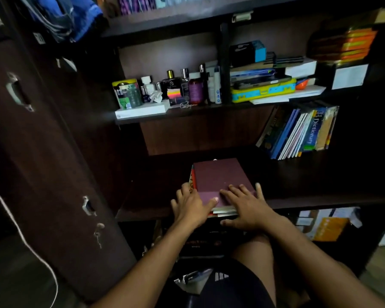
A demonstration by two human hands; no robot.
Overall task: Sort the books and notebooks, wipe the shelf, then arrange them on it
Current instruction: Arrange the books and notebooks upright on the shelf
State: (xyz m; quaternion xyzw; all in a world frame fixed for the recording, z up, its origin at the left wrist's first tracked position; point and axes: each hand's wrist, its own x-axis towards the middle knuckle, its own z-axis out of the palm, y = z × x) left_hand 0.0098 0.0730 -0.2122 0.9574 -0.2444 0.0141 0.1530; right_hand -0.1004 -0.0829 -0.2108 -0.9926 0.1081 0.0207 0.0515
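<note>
Books and notebooks [218, 185] in a flat stack, maroon cover on top, lying at the front middle of the dark shelf [320, 196]. Largest first: open cupboard, door swung left; upper shelf crowded with bottles [182, 87] and boxes; upright row of books [298, 132], one marked Dictionary, leaning at the right of the same shelf, well apart from the stack. Left hand [190, 206] curled round the stack's left near corner, thumb on the cover. Right hand [246, 206] flat on top, fingers spread, closed on nothing.

Best done, by judgement: press down evenly, square loose edges first, then slide the whole stack toward the leaning row, keeping thin lower notebooks from fanning out.
</note>
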